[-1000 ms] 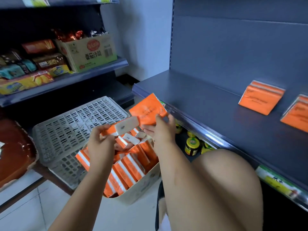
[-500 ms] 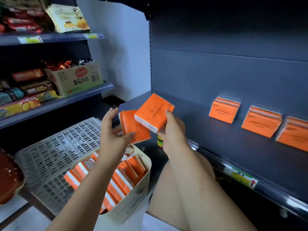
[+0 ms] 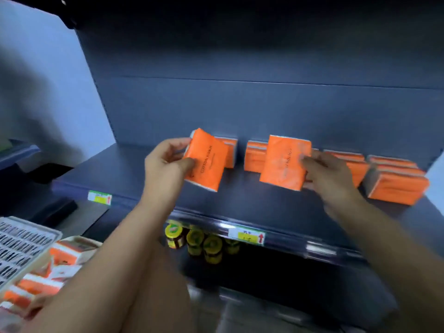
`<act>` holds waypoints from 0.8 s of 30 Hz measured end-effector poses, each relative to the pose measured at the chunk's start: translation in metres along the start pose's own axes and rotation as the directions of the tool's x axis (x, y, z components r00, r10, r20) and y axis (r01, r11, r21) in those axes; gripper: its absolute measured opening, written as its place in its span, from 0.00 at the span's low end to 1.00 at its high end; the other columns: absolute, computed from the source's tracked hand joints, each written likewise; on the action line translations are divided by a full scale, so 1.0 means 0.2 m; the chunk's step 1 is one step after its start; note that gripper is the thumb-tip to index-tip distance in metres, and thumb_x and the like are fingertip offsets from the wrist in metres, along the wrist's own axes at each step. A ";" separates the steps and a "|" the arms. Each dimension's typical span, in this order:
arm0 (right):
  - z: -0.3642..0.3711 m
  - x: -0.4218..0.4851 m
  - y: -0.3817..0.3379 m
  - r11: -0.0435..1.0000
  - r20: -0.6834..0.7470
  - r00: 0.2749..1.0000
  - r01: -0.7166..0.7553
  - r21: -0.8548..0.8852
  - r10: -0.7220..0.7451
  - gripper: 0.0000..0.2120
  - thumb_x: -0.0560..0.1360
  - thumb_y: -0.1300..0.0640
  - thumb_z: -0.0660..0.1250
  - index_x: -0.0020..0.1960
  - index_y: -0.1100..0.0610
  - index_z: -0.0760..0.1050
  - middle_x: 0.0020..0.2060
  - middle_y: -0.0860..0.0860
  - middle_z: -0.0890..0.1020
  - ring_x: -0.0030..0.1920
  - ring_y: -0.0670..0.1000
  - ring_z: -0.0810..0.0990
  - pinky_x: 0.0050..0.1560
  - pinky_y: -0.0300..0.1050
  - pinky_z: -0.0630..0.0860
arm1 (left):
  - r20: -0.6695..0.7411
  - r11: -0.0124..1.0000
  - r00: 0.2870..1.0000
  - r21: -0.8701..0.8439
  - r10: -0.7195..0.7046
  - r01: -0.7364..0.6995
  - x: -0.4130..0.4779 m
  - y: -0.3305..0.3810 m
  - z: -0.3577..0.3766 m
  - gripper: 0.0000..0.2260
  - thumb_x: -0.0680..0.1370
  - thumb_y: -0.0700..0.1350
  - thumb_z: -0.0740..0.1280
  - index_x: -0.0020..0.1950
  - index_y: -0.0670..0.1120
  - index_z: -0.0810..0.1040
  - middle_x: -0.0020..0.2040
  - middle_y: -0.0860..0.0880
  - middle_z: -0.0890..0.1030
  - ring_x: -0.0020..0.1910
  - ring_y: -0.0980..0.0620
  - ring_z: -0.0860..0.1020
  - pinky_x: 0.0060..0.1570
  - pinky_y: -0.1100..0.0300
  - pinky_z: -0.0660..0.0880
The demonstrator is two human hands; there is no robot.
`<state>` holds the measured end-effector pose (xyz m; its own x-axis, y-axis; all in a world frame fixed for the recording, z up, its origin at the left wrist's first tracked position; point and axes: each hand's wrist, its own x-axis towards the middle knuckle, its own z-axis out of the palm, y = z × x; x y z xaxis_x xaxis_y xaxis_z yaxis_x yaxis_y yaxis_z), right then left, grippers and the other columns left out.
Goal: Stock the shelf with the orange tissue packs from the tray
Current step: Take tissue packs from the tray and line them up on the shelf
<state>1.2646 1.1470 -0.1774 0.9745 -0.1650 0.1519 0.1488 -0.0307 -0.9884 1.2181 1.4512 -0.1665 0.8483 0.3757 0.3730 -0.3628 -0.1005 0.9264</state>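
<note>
My left hand grips one orange tissue pack above the dark shelf, in front of a pack standing at the back. Further right, my right hand pinches a second orange pack by its right edge, held in front of another standing pack. More orange packs stand in a row at the shelf's right end. The tray with several orange packs sits at the lower left, partly hidden by my left arm.
A white perforated basket lies left of the tray. Small jars with yellow lids stand on the lower shelf below the price tag. The shelf's left part is bare, with another price tag on its front edge.
Both hands have moved from above the tray out over the shelf, each carrying one orange pack. The view has turned right, towards the shelf.
</note>
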 end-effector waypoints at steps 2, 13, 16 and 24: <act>-0.23 0.01 0.06 0.994 -0.053 0.998 0.023 -0.103 -0.029 0.06 0.81 0.60 0.69 0.55 0.59 0.82 0.46 0.57 0.84 0.44 0.52 0.80 0.45 0.49 0.80 | 0.103 1.000 0.995 0.001 0.004 -0.004 0.03 -0.04 0.20 0.19 0.70 0.29 0.70 0.56 0.46 0.83 0.52 0.49 0.87 0.50 0.54 0.84 0.48 0.58 0.81; -0.63 0.08 0.22 0.403 0.124 0.942 0.248 -0.881 -0.311 0.17 0.77 0.52 0.72 0.64 0.52 0.80 0.51 0.55 0.86 0.52 0.60 0.84 0.50 0.53 0.79 | 0.538 0.987 0.843 0.122 0.024 -0.106 0.05 -0.36 0.84 0.23 0.70 0.27 0.69 0.52 0.54 0.82 0.51 0.54 0.84 0.52 0.58 0.82 0.54 0.61 0.79; -0.65 0.15 0.26 0.303 0.160 0.945 0.248 -0.920 -0.286 0.17 0.78 0.52 0.70 0.66 0.51 0.79 0.55 0.57 0.85 0.55 0.64 0.82 0.49 0.56 0.80 | 0.625 0.950 0.778 0.198 0.067 -0.241 0.07 -0.43 0.95 0.25 0.70 0.27 0.67 0.54 0.56 0.82 0.55 0.57 0.85 0.58 0.60 0.82 0.58 0.63 0.77; -0.75 0.28 0.30 0.252 0.230 0.953 0.276 -0.927 -0.199 0.24 0.66 0.64 0.74 0.62 0.51 0.82 0.53 0.52 0.85 0.58 0.61 0.81 0.50 0.56 0.81 | 0.803 0.697 0.554 0.267 0.221 -0.665 0.13 -0.59 1.17 0.25 0.75 0.32 0.69 0.71 0.47 0.79 0.70 0.50 0.79 0.71 0.49 0.74 0.74 0.63 0.63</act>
<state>1.3024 0.9881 -0.2265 0.9374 0.0753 0.3401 0.1512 -0.9676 -0.2024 1.3743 1.2572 -0.2547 0.6990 -0.5537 0.4526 -0.7146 -0.5659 0.4113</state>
